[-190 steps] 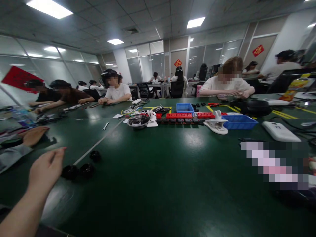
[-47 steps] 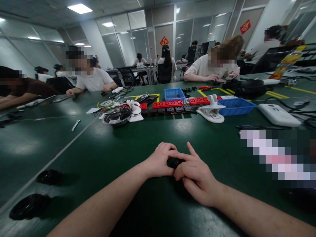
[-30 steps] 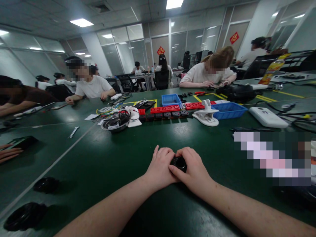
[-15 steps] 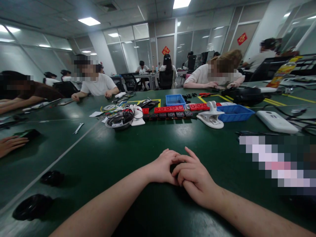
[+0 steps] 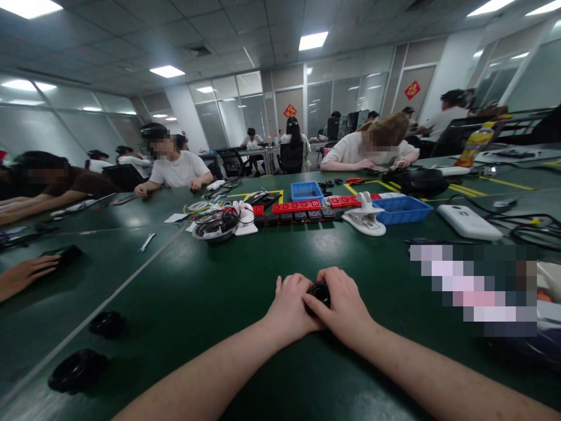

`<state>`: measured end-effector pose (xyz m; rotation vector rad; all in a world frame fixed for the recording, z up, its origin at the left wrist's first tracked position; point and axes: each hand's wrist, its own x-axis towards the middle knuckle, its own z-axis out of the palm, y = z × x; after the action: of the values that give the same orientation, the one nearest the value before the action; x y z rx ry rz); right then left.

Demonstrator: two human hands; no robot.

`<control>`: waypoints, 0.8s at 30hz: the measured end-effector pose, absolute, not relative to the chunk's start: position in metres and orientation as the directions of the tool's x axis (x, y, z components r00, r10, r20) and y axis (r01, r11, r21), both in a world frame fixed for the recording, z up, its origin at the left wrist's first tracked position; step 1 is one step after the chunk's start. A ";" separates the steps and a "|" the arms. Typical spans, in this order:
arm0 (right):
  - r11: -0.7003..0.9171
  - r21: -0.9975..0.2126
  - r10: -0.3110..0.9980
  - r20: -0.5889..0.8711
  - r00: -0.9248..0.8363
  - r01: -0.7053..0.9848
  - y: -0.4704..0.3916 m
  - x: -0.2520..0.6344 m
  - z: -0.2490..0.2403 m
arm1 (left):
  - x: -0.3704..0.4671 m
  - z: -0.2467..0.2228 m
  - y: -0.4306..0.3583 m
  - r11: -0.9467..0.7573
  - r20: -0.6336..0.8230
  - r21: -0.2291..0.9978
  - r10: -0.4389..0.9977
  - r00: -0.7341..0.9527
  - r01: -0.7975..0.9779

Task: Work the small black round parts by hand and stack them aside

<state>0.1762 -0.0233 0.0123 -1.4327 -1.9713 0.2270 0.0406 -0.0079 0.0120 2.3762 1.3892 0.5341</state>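
Observation:
A small black ring-shaped object (image 5: 321, 293) sits between my two hands, just above or on the green table (image 5: 245, 269); its exact kind cannot be made out. My left hand (image 5: 289, 301) wraps round its left side, with the fingertips partly hidden. Curled over the right side is my right hand (image 5: 344, 301), its thumb lying across the front and touching the left hand. To the left lie two similar black ring-like things, a smaller one (image 5: 107, 323) and a larger one (image 5: 78, 370) nearer to me.
Ahead stand a red and black socket strip (image 5: 298, 206), a white clamp base (image 5: 364, 217), a blue tray (image 5: 403, 210) and a bowl of cables (image 5: 215, 227). A wrench (image 5: 146, 242) lies left. Another person's hand (image 5: 33, 275) rests at far left. A white box (image 5: 468, 222) is right.
My right hand has turned and wrapped over the black ring-shaped object, which now shows between the hands. The left hand's fingers have shifted round it. The view has tilted up and shifted slightly left.

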 end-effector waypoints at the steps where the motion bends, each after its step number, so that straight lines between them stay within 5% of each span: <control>1: 0.358 -0.505 0.901 0.406 -0.150 0.785 -0.023 0.176 0.012 | 0.042 0.012 -0.010 -0.456 0.143 0.459 0.885 0.443 0.762; 9: 0.376 -0.506 0.893 0.422 -0.158 0.776 -0.021 0.176 0.012 | 0.043 0.012 -0.011 -0.494 0.223 0.416 0.869 0.441 0.764; 18: 0.732 -0.511 0.680 0.585 -0.441 0.451 -0.027 0.178 0.020 | 0.023 0.009 0.022 -0.724 0.197 0.497 0.630 0.751 0.477; 24: 0.775 -0.485 0.631 0.574 -0.521 0.404 -0.032 0.176 0.022 | 0.019 0.008 0.024 -0.698 0.172 0.534 0.642 0.748 0.476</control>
<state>0.1762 -0.0324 0.0224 -0.7669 -2.1896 0.3743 0.0193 0.0245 0.0076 2.4818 0.8475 0.4816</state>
